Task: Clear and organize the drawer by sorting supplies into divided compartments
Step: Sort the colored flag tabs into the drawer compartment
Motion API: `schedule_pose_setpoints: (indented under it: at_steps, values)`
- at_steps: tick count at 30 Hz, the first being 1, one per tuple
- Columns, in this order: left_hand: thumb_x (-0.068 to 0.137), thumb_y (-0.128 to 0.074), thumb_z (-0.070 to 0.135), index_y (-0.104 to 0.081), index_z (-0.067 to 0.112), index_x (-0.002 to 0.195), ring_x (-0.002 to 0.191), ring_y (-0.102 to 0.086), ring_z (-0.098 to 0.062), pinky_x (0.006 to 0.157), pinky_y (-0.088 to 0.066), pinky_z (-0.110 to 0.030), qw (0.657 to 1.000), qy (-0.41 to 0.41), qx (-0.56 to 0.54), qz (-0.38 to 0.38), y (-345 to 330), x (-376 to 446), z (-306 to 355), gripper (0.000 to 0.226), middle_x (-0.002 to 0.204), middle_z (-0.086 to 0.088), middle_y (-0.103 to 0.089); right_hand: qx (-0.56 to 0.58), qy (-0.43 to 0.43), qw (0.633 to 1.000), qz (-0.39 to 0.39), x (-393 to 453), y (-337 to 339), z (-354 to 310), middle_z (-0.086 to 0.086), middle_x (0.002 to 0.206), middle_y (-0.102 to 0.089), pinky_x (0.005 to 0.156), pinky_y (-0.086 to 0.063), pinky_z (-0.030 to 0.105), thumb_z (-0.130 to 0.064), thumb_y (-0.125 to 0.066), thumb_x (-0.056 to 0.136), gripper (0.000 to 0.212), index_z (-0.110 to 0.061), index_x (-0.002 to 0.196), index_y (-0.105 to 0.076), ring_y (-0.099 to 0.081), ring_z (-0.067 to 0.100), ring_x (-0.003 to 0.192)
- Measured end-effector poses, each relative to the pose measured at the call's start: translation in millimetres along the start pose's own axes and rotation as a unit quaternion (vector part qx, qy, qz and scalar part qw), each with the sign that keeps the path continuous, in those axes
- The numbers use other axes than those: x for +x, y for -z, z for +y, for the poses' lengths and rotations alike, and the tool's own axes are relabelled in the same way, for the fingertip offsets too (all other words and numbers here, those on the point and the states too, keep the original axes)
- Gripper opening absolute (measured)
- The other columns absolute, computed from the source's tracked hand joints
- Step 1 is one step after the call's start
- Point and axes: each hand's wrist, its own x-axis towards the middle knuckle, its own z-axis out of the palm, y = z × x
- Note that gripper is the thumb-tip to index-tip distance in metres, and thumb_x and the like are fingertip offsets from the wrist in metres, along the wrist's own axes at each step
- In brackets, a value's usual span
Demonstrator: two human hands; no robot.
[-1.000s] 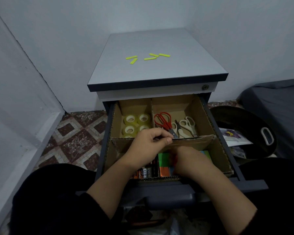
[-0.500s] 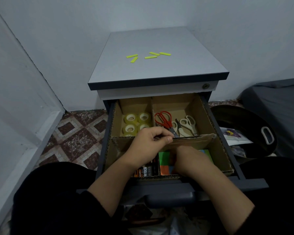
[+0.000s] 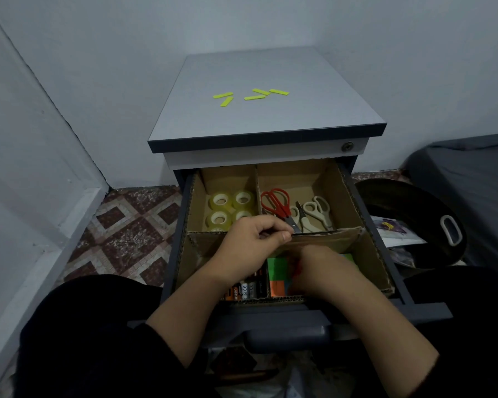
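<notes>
Two hands work inside an open drawer [image 3: 285, 317]: the left hand [image 3: 250, 242] pinches the cardboard divider [image 3: 328, 239] with curled fingers [image 3: 282, 235]; the right hand [image 3: 319, 268] reaches among coloured sticky notes [image 3: 276, 268], its grip hidden. Pulling too hard could buckle the divider, likely spilling scissors [image 3: 279, 205] across compartments.

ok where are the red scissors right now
In the head view, the red scissors lie in the drawer's back right compartment, left of the white scissors, just beyond the left hand.
</notes>
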Motion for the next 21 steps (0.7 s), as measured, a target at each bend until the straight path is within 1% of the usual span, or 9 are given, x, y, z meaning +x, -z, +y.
schedule_pose_setpoints:
  at_steps: [2,4,6,9,10,13,16,18,21]
  values:
    - [0.089,-0.065,0.011,-0.072,0.025,0.086,0.091,-0.066,-0.011,0.088,-0.055,-0.032,1.0,0.001,0.0,-0.002,0.1,0.3,0.2,0.016,0.09,0.006,-0.071,0.007,-0.024,0.999,0.027,-7.4,8.8,10.6,-0.002,0.098,-0.063,0.08,-0.051,0.03,-0.026,-0.067,0.083,0.02,-0.027,0.102,-0.062,-0.062,0.017,0.092]
    - [0.089,-0.065,0.011,-0.071,0.027,0.086,0.092,-0.066,-0.011,0.09,-0.054,-0.035,1.0,0.0,0.002,-0.003,0.4,0.3,0.6,0.018,0.09,0.006,-0.071,-0.032,-0.064,0.994,0.085,-14.4,17.8,26.0,0.002,0.091,-0.061,0.073,-0.048,0.028,-0.019,-0.06,0.086,0.004,-0.021,0.089,-0.06,-0.061,0.021,0.087]
    - [0.089,-0.064,0.011,-0.071,0.027,0.086,0.091,-0.066,-0.009,0.089,-0.054,-0.036,1.0,-0.003,0.006,-0.006,0.9,0.5,0.6,0.018,0.09,0.007,-0.071,-0.055,-0.099,0.986,0.118,-17.2,23.3,38.3,0.004,0.086,-0.059,0.068,-0.046,0.028,-0.016,-0.059,0.087,0.006,-0.018,0.081,-0.057,-0.06,0.023,0.085]
    - [0.089,-0.064,0.012,-0.071,0.027,0.087,0.091,-0.066,-0.008,0.089,-0.055,-0.036,1.0,0.001,0.008,-0.007,0.8,1.0,0.1,0.017,0.09,0.008,-0.071,-0.056,-0.121,0.985,0.112,-15.5,21.2,39.3,0.002,0.076,-0.048,0.067,-0.045,0.028,-0.014,-0.058,0.088,0.005,-0.014,0.083,-0.058,-0.06,0.023,0.084]
    - [0.089,-0.065,0.012,-0.071,0.027,0.086,0.091,-0.066,-0.009,0.089,-0.054,-0.037,1.0,0.003,0.004,-0.007,0.7,1.0,0.0,0.017,0.09,0.007,-0.071,-0.057,-0.122,0.985,0.11,-13.7,18.5,38.1,0.002,0.075,-0.048,0.067,-0.045,0.028,-0.014,-0.057,0.089,0.004,-0.013,0.086,-0.06,-0.061,0.023,0.087]
    - [0.089,-0.065,0.011,-0.072,0.025,0.087,0.091,-0.066,-0.011,0.089,-0.054,-0.038,1.0,0.004,0.002,-0.004,0.6,0.3,0.3,0.016,0.09,0.007,-0.071,-0.047,-0.126,0.985,0.109,-10.7,13.2,33.7,0.006,0.093,-0.061,0.068,-0.044,0.03,-0.012,-0.054,0.092,0.007,-0.011,0.092,-0.062,-0.063,0.024,0.095]
    - [0.089,-0.064,0.01,-0.072,0.022,0.089,0.091,-0.066,-0.013,0.089,-0.055,-0.036,1.0,0.006,-0.003,-0.006,0.7,-0.3,0.0,0.014,0.089,0.005,-0.071,-0.042,-0.127,0.984,0.115,-10.6,12.3,32.2,0.008,0.099,-0.062,0.069,-0.043,0.031,-0.009,-0.053,0.092,0.008,-0.009,0.094,-0.061,-0.062,0.026,0.098]
    - [0.089,-0.064,0.01,-0.072,0.021,0.089,0.091,-0.066,-0.013,0.089,-0.054,-0.037,1.0,0.006,-0.004,-0.007,0.7,-0.1,-0.1,0.014,0.09,0.004,-0.071,-0.043,-0.128,0.984,0.12,-11.6,11.5,31.9,0.005,0.092,-0.059,0.068,-0.042,0.03,-0.009,-0.053,0.092,0.009,-0.009,0.095,-0.061,-0.062,0.026,0.097]
    - [0.089,-0.064,0.009,-0.072,0.02,0.09,0.091,-0.066,-0.012,0.089,-0.054,-0.036,1.0,0.008,-0.005,-0.007,0.4,0.1,0.1,0.013,0.09,0.003,-0.071,-0.046,-0.122,0.984,0.118,-13.3,11.6,32.0,-0.001,0.072,-0.043,0.066,-0.042,0.03,-0.008,-0.052,0.091,0.008,-0.01,0.092,-0.06,-0.062,0.024,0.093]
